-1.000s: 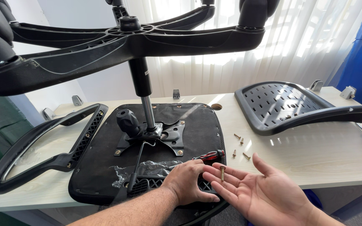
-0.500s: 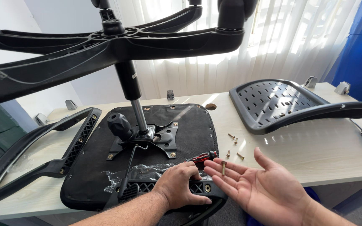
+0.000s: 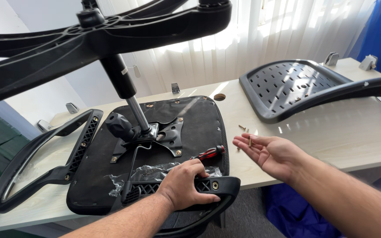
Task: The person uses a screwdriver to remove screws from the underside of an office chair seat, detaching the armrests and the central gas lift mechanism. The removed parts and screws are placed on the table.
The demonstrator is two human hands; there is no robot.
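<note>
A brass bolt (image 3: pixel 250 142) lies across the spread right hand (image 3: pixel 267 152), just right of the left hand (image 3: pixel 184 185) gripping the armrest bracket (image 3: pixel 208 187).

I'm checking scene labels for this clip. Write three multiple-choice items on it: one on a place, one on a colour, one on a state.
1. Where does the bolt lie?
A. on the right hand's open palm
B. on the floor
C. in the curved perforated panel

2. What colour is the screwdriver handle on the seat underside?
A. plain yellow
B. red and black
C. plain white

3. How is the left hand?
A. flat on the table
B. raised in the air
C. closed over the black armrest

Answers: 1 A, the right hand lies palm-up under it; 2 B, red with black stripes; 3 C, fingers wrap its edge.
</note>
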